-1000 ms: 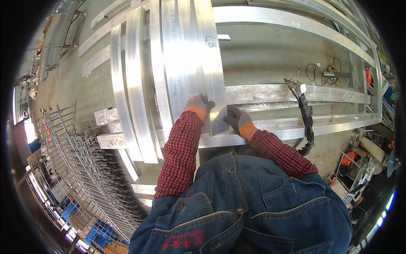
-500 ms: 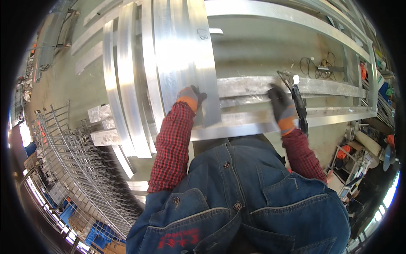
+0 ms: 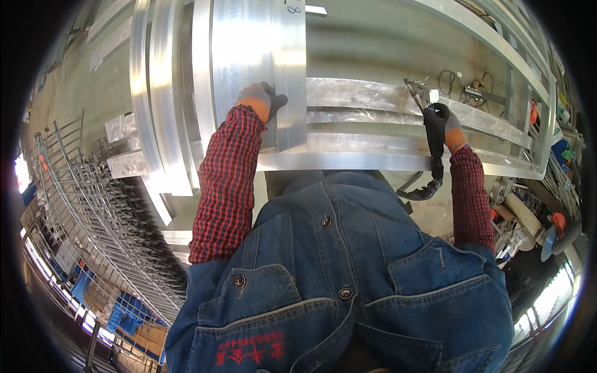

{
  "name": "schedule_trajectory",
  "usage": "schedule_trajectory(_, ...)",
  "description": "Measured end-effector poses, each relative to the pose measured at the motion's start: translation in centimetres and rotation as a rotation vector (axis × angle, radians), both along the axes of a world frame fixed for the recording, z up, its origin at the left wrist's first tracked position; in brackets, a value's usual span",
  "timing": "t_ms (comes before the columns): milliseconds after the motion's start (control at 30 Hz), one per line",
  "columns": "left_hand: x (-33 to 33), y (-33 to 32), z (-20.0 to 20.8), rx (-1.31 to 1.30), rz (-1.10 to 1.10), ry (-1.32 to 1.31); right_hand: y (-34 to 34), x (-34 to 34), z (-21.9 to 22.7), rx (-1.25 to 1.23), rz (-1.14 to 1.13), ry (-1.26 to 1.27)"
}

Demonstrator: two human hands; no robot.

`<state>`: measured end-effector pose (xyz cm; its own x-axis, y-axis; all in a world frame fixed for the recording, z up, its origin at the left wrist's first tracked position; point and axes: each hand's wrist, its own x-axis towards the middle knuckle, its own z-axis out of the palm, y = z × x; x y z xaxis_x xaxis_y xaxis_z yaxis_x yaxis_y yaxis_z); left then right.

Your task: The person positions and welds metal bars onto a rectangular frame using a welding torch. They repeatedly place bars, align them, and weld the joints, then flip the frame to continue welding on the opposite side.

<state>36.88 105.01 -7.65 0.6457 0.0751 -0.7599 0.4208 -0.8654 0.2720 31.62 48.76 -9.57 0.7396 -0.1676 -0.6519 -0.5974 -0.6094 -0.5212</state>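
My left hand (image 3: 262, 101), in a grey glove with an orange cuff, rests on a wide shiny metal panel (image 3: 242, 43). Its fingers are curled; what they hold, if anything, is hidden. My right hand (image 3: 445, 122), gloved alike, is closed round the black handle of a cabled tool (image 3: 435, 140) that looks like a welding torch. The tool's head, with a white block (image 3: 433, 96) and thin metal parts, points away from me over a flat metal bar (image 3: 367, 93). Its black cable hangs down past the near rail (image 3: 348, 163) of the frame.
Long metal profiles (image 3: 163, 81) lie left of the panel. A wire rack (image 3: 93, 205) stands at the lower left. On the floor beyond the frame lies a device with a looped cable (image 3: 479, 93). A cluttered cart area (image 3: 528, 217) is at the right.
My right hand has moved right and closed on the black cabled tool. My left hand stays on the panel. The whole view has shifted, so the bench sits higher in it.
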Motion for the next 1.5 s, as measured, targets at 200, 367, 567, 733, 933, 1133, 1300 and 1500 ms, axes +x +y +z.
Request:
schedule_trajectory(200,0.3,-0.3,1.0,0.045,-0.06,-0.02,1.4,2.2,-1.8,0.037,0.014,-0.041)
schedule_trajectory(367,0.9,-0.6,2.4,0.013,-0.043,0.101,1.2,2.5,-2.1,0.149,-0.018,0.019)
schedule_trajectory(567,0.7,-0.5,2.4,0.024,-0.052,0.07,0.8,3.2,1.2,-0.046,0.337,-0.288)
schedule_trajectory(733,1.0,-0.4,2.6,-0.008,-0.045,0.1,5.9,5.8,14.4,0.119,0.749,-0.295)
schedule_trajectory(933,0.9,-0.3,3.1,-0.007,-0.071,0.089,17.2,6.2,19.6,0.484,1.132,-0.259)
schedule_trajectory(1133,0.8,-0.4,3.2,-0.01,-0.041,0.111,21.4,5.1,14.9,0.611,0.979,0.011)
schedule_trajectory(1300,0.9,-0.5,3.0,-0.005,-0.049,0.128,20.7,5.1,10.4,0.564,0.92,0.035)
schedule_trajectory(1500,1.2,-0.5,2.5,0.002,-0.056,0.181,19.6,4.5,7.6,0.48,0.986,0.022)
